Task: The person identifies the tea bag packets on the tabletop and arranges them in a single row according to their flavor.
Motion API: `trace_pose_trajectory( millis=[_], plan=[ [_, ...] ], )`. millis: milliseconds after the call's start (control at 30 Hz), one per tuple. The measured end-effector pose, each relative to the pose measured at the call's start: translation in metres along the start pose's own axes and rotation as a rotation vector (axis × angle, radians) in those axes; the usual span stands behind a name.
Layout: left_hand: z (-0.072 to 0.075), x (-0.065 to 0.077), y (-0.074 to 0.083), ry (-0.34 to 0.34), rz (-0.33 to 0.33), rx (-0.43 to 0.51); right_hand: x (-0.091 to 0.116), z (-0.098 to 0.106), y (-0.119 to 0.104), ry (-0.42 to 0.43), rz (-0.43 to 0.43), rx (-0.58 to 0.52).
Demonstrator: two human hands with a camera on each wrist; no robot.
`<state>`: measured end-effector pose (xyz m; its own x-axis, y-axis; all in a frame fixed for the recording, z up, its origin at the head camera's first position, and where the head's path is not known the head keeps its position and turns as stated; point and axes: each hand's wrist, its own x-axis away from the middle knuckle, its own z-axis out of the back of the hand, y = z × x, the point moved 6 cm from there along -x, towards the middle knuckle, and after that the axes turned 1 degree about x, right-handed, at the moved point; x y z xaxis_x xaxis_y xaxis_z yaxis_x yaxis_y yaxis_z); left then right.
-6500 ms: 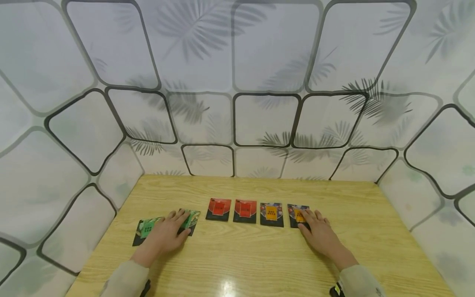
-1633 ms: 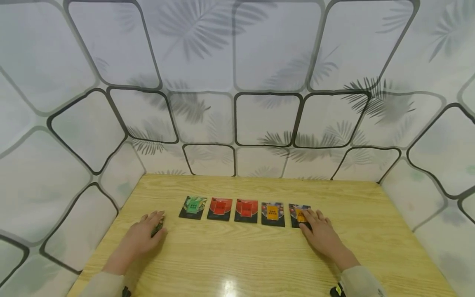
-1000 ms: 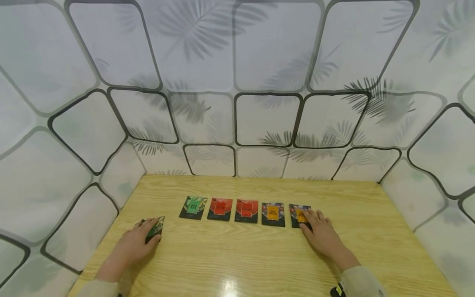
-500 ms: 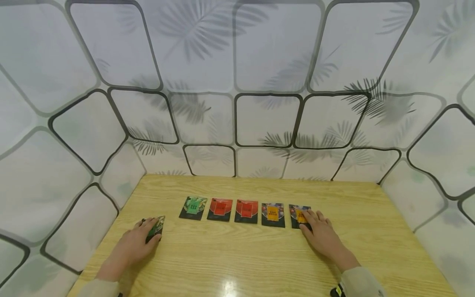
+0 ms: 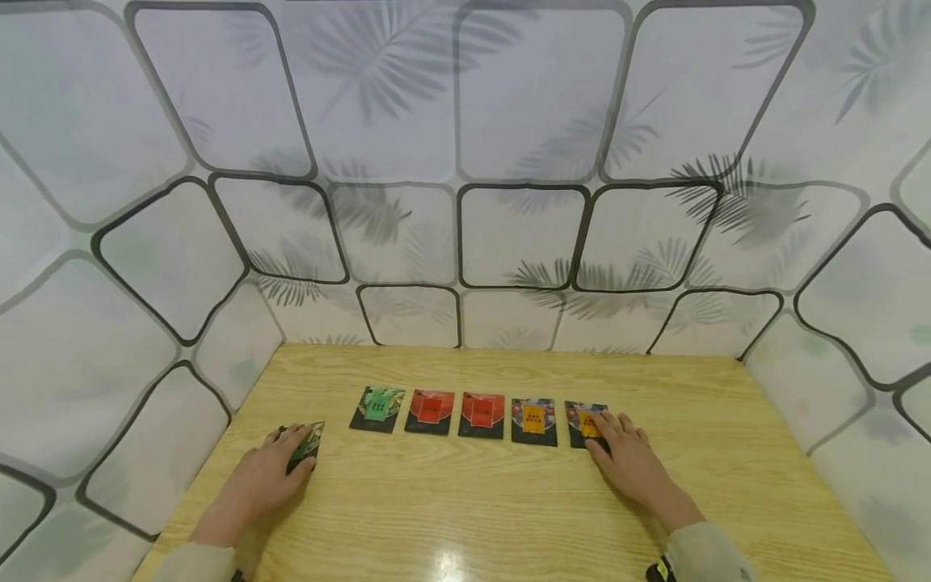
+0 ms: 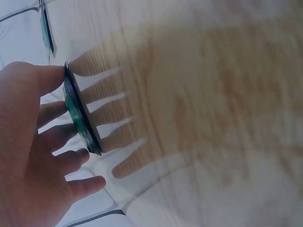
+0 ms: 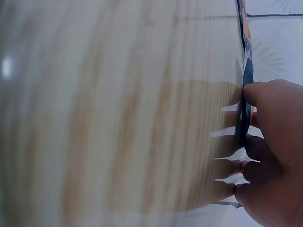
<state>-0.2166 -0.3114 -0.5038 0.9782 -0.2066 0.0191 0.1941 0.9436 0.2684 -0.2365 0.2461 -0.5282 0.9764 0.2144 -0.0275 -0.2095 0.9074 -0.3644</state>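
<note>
My left hand (image 5: 265, 477) rests over a green-and-black flat packet (image 5: 309, 449) at the left of the table, fingers across its top and thumb at its near edge. Seen from the left wrist, this packet (image 6: 80, 116) lies flat under extended fingers. At the right end of a row, my right hand (image 5: 631, 461) touches a dark packet with an orange label (image 5: 577, 416), partly covering it. The row also holds a green packet (image 5: 377, 409), two red packets, left (image 5: 429, 412) and right (image 5: 481, 415), and another orange-labelled packet (image 5: 534, 422).
A pale wood-grain table (image 5: 451, 501) carries everything. Behind it and along both sides stands a patterned white wall covering (image 5: 524, 234) with dark rounded outlines and leaf shapes.
Since the oldest frame, one green packet has joined the row's left end, and my left hand has shifted left onto the other. My right hand stays put. Little moves in the last second.
</note>
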Motion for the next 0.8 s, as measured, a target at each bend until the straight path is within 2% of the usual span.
trace_pose_trajectory(
  millis=[267,800],
  plan=[
    [0.003,-0.005,0.003,0.029,-0.016,-0.025,0.002,0.001,-0.002,0.024,0.003,-0.007],
    [0.001,-0.019,0.004,0.015,-0.027,-0.031,0.003,0.004,-0.005,0.013,0.001,0.0]
  ],
)
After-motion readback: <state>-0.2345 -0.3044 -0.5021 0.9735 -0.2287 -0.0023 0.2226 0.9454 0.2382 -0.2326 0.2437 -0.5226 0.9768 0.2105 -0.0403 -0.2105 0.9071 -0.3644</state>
